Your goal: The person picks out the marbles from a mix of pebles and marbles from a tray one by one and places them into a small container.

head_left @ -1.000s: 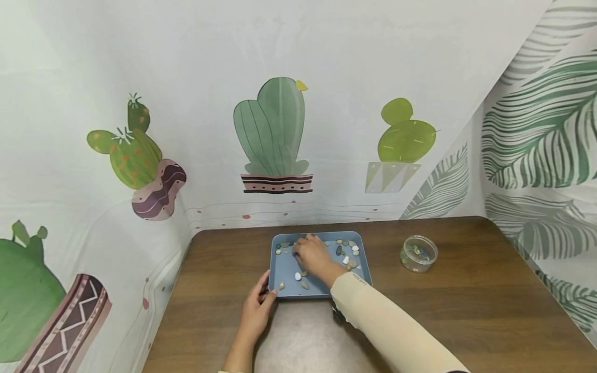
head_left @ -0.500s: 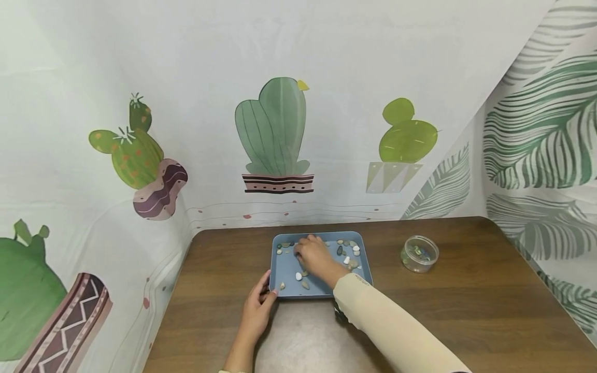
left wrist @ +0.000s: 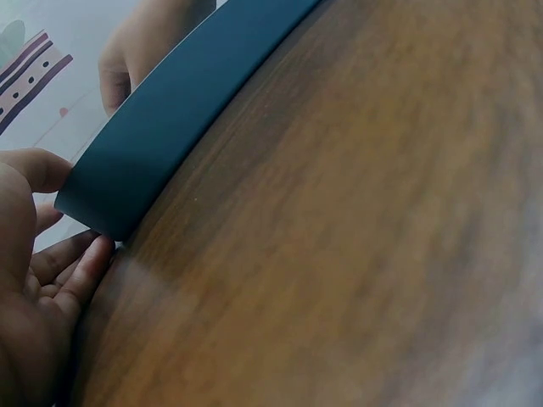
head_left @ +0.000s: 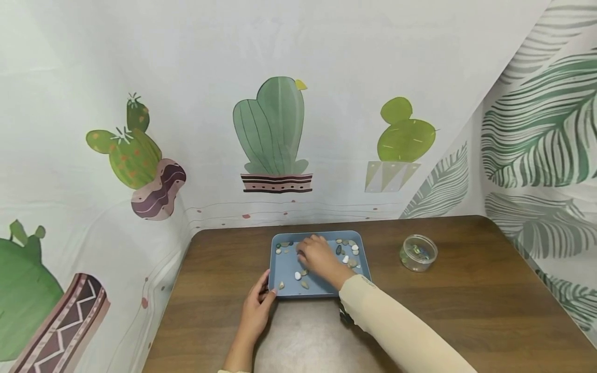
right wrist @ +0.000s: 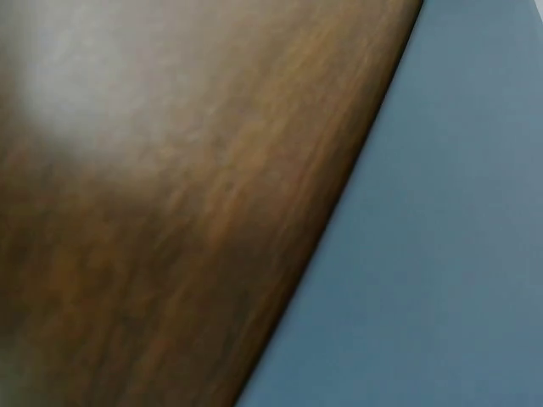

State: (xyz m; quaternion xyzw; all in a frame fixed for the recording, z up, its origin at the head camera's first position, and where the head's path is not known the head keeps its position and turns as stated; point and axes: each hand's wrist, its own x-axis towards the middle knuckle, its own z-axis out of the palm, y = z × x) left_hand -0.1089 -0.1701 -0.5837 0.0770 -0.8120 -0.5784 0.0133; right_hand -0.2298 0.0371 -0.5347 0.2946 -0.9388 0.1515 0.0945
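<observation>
A shallow blue tray (head_left: 280, 267) lies on the wooden table, with several pebbles spread inside it. My left hand (head_left: 256, 305) holds the tray's near left corner; in the left wrist view, its thumb and fingers meet the corner from two sides. Inside the tray, my right hand (head_left: 321, 257) reaches down with bent fingers near the far middle. Its fingertips are hidden, so whether they pinch a pebble cannot be seen. A white pebble (head_left: 297, 276) lies nearer the front. The right wrist view has only the tray's side (right wrist: 416, 254) and blurred table.
To the right of the tray stands a round clear tub (head_left: 418, 253) with small coloured pieces in it. Behind the wooden table (head_left: 448, 305) hangs a cloth (head_left: 345, 155) printed with cacti and leaves.
My right hand has shifted slightly right inside the tray, and its sleeve has moved the same way. My left hand and the tray stay in place.
</observation>
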